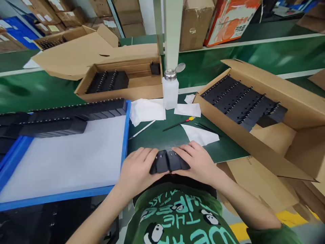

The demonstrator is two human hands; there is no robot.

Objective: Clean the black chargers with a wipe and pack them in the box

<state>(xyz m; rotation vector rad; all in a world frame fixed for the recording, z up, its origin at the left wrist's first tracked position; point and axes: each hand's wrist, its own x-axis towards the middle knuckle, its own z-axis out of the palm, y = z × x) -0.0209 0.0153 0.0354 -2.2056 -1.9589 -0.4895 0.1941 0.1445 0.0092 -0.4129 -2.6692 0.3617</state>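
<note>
Several black rectangular blocks [168, 162] with small metal pins are held in a row between my two hands, close to my chest at the table's front edge. My left hand [139, 167] is closed round the left end of the row, thumb below and fingers on top. At the other end my right hand [196, 162] grips in the same way. A dark gap shows between the two middle blocks. The fingers partly hide the outer blocks. Just beyond my hands lie a white-handled craft knife [142, 130], a thin black brush [179, 124] and black tweezers [206, 127].
Left is a blue tray [124, 135] with rows of black blocks. An open carton [142, 90] at the back and a larger one [269, 149] on the right hold more blocks. A white pump bottle [170, 91] stands by a post, near white wipes [148, 111].
</note>
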